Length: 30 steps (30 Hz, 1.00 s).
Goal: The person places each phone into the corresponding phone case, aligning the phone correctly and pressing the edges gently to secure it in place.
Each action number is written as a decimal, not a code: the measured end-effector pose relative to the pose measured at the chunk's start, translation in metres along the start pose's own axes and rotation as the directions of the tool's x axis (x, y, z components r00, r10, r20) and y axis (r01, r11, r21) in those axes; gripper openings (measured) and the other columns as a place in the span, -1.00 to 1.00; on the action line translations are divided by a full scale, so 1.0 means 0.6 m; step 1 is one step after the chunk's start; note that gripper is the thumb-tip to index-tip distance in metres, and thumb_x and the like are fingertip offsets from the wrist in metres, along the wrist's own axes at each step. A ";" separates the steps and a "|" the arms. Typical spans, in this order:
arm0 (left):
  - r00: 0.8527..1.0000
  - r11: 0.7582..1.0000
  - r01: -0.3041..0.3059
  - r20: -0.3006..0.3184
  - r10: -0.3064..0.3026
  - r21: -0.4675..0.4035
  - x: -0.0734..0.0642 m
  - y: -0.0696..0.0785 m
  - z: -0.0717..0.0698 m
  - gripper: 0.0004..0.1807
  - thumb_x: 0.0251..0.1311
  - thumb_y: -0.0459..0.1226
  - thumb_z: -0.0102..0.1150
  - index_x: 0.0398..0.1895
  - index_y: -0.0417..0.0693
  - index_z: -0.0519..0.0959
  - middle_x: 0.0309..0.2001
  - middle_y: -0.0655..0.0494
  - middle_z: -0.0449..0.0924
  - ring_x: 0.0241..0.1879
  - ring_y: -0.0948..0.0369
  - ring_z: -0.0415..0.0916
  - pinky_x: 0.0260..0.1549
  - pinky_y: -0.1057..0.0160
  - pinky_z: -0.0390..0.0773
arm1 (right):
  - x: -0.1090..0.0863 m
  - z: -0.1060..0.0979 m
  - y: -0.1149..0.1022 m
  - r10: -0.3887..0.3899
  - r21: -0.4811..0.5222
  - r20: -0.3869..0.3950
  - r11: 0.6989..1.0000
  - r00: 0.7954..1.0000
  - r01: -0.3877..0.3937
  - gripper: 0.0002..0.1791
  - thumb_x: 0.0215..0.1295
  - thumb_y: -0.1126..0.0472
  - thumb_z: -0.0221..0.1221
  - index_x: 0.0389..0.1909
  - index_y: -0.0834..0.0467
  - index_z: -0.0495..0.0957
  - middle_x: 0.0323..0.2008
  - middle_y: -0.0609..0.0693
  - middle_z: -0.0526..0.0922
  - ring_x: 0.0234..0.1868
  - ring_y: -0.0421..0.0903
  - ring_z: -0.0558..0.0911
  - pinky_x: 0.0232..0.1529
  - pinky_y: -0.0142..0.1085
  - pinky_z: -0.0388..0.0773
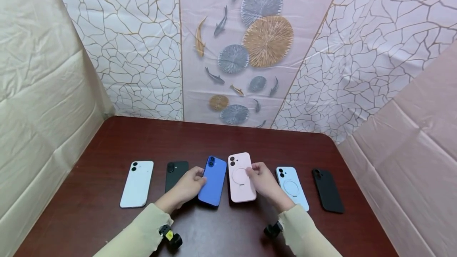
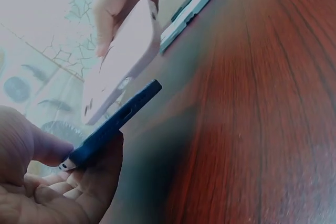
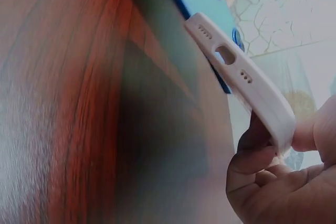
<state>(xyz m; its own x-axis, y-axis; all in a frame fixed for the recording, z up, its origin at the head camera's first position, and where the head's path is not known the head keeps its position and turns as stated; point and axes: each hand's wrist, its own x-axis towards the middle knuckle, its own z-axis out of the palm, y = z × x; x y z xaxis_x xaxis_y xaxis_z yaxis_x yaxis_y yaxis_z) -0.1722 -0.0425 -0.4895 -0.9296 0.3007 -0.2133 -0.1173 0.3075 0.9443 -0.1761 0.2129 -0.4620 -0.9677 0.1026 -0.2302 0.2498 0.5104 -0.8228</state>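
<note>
My left hand (image 1: 189, 185) pinches a blue phone (image 1: 213, 181) by its left edge, thumb on the back and fingers beneath, as the left wrist view shows. My right hand (image 1: 264, 179) grips a pink phone case (image 1: 242, 181) by its right edge; it has a ring outline on its back and cutouts along its bottom rim (image 3: 226, 54). Both are held above the table, side by side with camera ends away from me. In the head view a narrow gap parts them. Whether a phone sits inside the pink case is hidden.
On the dark red table (image 1: 221, 233) lie a white phone (image 1: 137, 183) and a black phone (image 1: 175, 171) at left, partly behind my left hand. Rightward are a light blue case (image 1: 292, 187) with a ring and a black case (image 1: 327, 190). Patterned cloth (image 1: 143, 50) hangs behind.
</note>
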 end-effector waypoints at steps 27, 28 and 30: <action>0.992 0.927 0.053 0.123 -0.008 -0.371 0.005 0.007 0.015 -0.56 0.45 -0.29 -0.08 0.30 -0.28 0.18 0.06 -0.22 0.51 -0.13 0.05 0.60 -0.24 0.08 0.62 | -0.017 0.016 -0.013 -0.046 0.029 0.164 0.999 0.985 0.042 -0.62 0.47 0.08 0.05 0.05 0.29 0.29 -0.45 0.10 0.56 -0.53 -0.04 0.54 -0.45 -0.11 0.57; 0.991 0.925 0.052 0.132 -0.002 -0.376 0.003 0.008 0.015 -0.55 0.46 -0.30 -0.09 0.31 -0.29 0.16 0.08 -0.24 0.50 -0.12 0.04 0.60 -0.23 0.07 0.62 | -0.018 0.018 -0.016 -0.048 0.027 0.168 0.999 0.985 0.044 -0.62 0.47 0.08 0.05 0.06 0.30 0.28 -0.44 0.10 0.57 -0.53 -0.04 0.54 -0.45 -0.12 0.57; 0.989 0.919 0.054 0.148 0.005 -0.391 0.001 0.010 0.017 -0.53 0.46 -0.32 -0.11 0.35 -0.28 0.12 0.12 -0.26 0.47 -0.10 0.03 0.59 -0.22 0.05 0.62 | -0.019 0.020 -0.019 -0.049 0.022 0.174 0.999 0.983 0.046 -0.61 0.47 0.08 0.05 0.07 0.30 0.28 -0.43 0.10 0.58 -0.55 -0.06 0.54 -0.45 -0.11 0.57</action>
<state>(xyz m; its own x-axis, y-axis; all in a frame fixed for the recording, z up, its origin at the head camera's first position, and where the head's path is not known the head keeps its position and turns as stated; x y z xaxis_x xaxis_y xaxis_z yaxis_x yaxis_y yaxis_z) -0.1698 -0.0312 -0.4864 -0.8680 0.4330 -0.2430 -0.2944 -0.0547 0.9541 -0.1676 0.1954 -0.4563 -0.9582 -0.0728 -0.2765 0.2059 0.4954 -0.8439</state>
